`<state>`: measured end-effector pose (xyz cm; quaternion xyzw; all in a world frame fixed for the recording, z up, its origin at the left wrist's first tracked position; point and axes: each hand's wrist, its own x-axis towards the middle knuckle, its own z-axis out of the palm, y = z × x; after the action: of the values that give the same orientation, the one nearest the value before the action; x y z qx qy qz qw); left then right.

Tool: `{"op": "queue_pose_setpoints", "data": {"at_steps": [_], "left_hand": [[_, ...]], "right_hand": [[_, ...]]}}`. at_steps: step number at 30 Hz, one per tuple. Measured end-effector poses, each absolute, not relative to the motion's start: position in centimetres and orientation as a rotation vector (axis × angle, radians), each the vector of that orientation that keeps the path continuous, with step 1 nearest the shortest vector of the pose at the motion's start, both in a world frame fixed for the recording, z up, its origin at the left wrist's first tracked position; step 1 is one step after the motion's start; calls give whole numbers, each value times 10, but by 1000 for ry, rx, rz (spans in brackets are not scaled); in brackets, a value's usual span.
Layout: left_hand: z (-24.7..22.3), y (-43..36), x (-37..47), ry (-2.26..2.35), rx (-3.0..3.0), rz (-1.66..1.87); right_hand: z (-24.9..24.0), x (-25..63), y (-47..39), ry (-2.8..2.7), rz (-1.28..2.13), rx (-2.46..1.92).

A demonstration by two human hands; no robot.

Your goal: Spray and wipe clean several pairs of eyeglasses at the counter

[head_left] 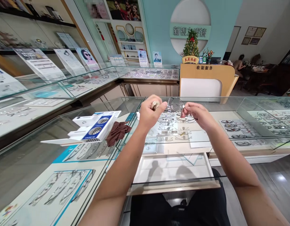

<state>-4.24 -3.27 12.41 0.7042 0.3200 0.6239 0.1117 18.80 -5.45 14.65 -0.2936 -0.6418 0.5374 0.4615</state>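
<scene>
Left hand (150, 113): fist closed on a small round-capped tool (155, 104), tip toward the spectacles.
Right hand (197, 115): fingertips pinch the frame's right end.
Spectacles (176, 106): held up between both hands over the glass counter (229, 103), far centre.
Doing it well: steady the frame, keep the tool square, turn lightly.
Brown cloth (117, 132): lies left, beside white boxes (98, 127).

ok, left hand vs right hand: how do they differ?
The left hand is fisted around a small round-ended tool, thumb up; the right hand pinches the glasses at one side with its fingertips. Left sits slightly higher. Both are raised above the glass counter.
</scene>
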Motion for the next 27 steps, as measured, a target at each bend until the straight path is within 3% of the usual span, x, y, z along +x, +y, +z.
{"op": "queue_pose_setpoints", "data": {"at_steps": [5,11,21,27], "left_hand": [[171,-48,-33,856,2520,1809],[176,-64,-36,821,2749,1826],[173,-79,-38,791,2685,1733],[173,-85,-41,761,2365,1923]], "right_hand": [[194,187,-66,-1746,1096,-687],[208,192,-92,-1841,1047,-723],[202,195,-106,-1888,984,-799],[198,202,-112,-1876,667,-722]]}}
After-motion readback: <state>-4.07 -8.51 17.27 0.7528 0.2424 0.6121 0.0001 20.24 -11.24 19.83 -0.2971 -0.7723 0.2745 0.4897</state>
